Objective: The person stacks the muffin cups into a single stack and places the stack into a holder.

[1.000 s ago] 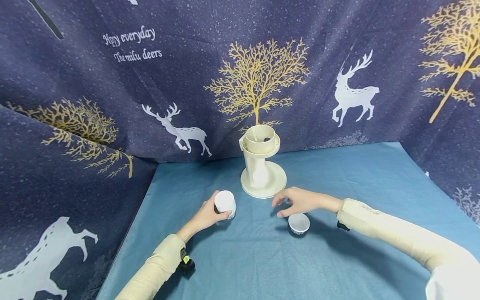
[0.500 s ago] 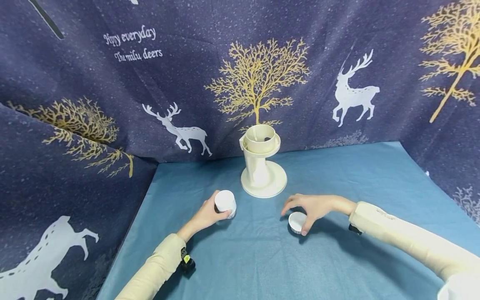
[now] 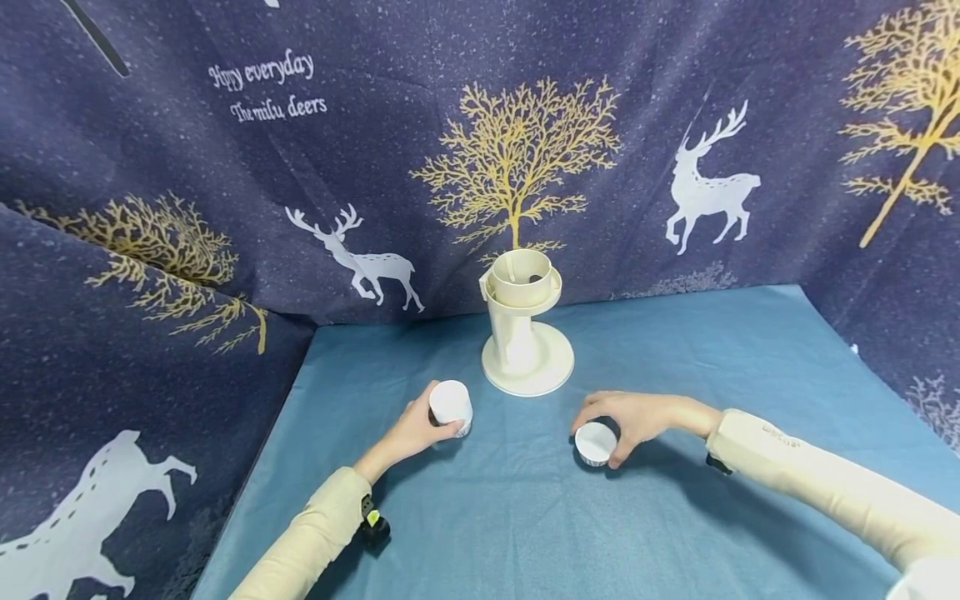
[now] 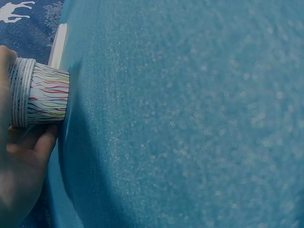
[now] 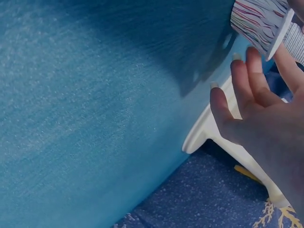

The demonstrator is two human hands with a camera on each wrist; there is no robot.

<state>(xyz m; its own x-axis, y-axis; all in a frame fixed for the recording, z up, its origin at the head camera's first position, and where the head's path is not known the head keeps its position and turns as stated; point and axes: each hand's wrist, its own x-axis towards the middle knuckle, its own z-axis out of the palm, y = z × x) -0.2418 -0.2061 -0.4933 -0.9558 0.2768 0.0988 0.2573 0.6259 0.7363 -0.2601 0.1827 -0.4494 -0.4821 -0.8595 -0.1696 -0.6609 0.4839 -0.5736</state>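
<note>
My left hand (image 3: 411, 429) grips a nested stack of white paper baking cups (image 4: 47, 92), their outer wall printed with thin coloured wavy stripes. The stack stands upright, mouth up, close over the cloth. To the right, my right hand (image 3: 633, 417) holds a single paper baking cup (image 3: 596, 443) by its rim, thumb on the near side and index finger on the far left. In the right wrist view this striped cup (image 5: 260, 23) shows at the upper right, with the other fingers (image 5: 242, 88) spread beside it. The cup's inside is plain white.
A cream stand (image 3: 517, 337) with a round base and an open ring-shaped top stands at the back middle, beyond both hands. Blue cloth (image 3: 495, 517) covers the table. Behind it hangs a dark blue curtain (image 3: 360, 150) with deer and trees.
My right hand has come from left of the single cup to over it, and its thumb and index finger have closed in on the rim. The left hand and stack stay in place.
</note>
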